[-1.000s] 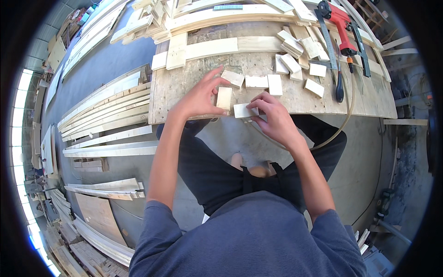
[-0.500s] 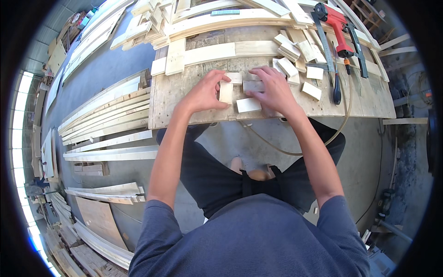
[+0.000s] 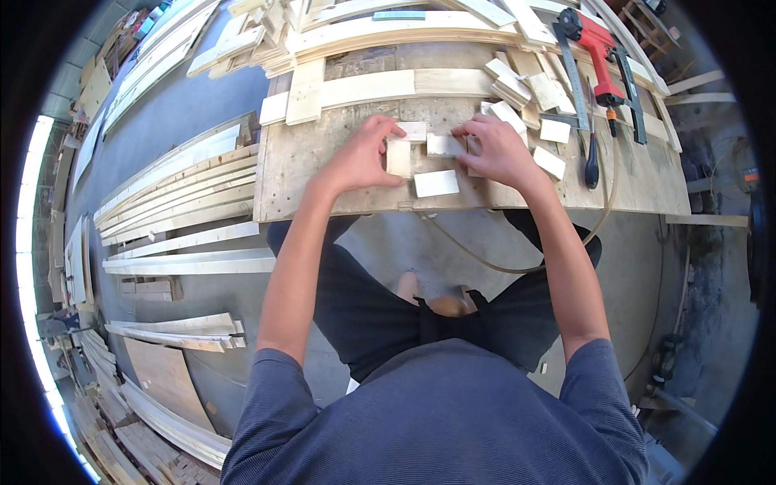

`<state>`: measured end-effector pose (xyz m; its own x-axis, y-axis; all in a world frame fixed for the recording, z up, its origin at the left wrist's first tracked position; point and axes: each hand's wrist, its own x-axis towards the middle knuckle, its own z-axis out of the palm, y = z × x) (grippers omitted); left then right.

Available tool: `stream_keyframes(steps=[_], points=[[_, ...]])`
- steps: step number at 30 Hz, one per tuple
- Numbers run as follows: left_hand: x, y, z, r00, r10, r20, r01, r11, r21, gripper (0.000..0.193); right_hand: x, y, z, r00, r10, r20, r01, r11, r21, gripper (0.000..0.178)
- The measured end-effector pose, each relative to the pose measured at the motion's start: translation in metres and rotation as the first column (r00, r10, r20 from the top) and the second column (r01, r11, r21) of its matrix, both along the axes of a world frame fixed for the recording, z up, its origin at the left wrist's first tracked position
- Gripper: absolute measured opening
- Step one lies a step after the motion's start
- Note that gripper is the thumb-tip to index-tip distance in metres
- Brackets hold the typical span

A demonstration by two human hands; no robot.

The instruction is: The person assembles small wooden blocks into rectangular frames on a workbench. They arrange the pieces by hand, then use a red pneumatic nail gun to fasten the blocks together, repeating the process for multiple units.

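Note:
Small pale wooden blocks lie on the near part of the workbench. My left hand (image 3: 362, 158) curves around an upright-lying wooden block (image 3: 398, 158), fingers at its far end and thumb by its near end. Another block (image 3: 412, 132) lies crosswise against that far end. To the right, my right hand (image 3: 499, 151) grips a block (image 3: 444, 145) by its right end between thumb and fingers. Part of a further block shows beneath that palm, mostly hidden. A loose white-faced block (image 3: 436, 183) rests nearer the bench edge, touched by neither hand.
Several more blocks (image 3: 509, 85) are heaped at the right, beside a metal square (image 3: 572, 81), a screwdriver (image 3: 592, 162) and a red nail gun (image 3: 600, 61) with its hose. Long boards (image 3: 368, 87) lie across the back. Stacked planks (image 3: 182, 194) stand left of the workbench (image 3: 323, 206).
My right hand has shifted right, its fingers now at the block's right end, uncovering more of the block and the loose one near the edge. My left hand stays around its block.

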<state>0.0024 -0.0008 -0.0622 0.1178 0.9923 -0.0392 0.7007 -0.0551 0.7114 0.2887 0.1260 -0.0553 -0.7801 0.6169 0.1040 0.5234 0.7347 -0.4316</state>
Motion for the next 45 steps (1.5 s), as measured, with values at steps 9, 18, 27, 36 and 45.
stream_keyframes(steps=[9, 18, 27, 36, 45], points=[[0.001, 0.001, 0.002, 1.000, 0.010, -0.022, -0.010, 1.000, -0.013, 0.078, -0.018, 0.018, -0.011, 0.998, -0.069, -0.011, 0.069, 0.998, 0.013, 0.038], [0.002, -0.002, 0.001, 0.999, 0.028, -0.020, -0.028, 1.000, 0.001, 0.076, -0.022, 0.018, -0.010, 0.995, -0.090, -0.045, 0.085, 0.992, -0.094, 0.037], [0.004, 0.001, 0.001, 0.999, 0.021, -0.047, -0.022, 1.000, -0.007, 0.079, -0.019, 0.019, -0.011, 0.987, -0.109, -0.122, 0.102, 0.993, -0.067, 0.040], [-0.002, -0.008, -0.016, 0.998, 0.036, 0.053, -0.038, 0.998, 0.044, 0.081, 0.032, -0.044, 0.017, 0.961, -0.274, -0.035, 0.276, 0.960, 0.048, 0.050], [-0.006, -0.005, -0.021, 0.998, 0.019, 0.062, -0.023, 0.998, 0.057, 0.083, 0.027, -0.041, 0.008, 0.987, -0.126, -0.102, 0.101, 0.972, -0.214, 0.047]])
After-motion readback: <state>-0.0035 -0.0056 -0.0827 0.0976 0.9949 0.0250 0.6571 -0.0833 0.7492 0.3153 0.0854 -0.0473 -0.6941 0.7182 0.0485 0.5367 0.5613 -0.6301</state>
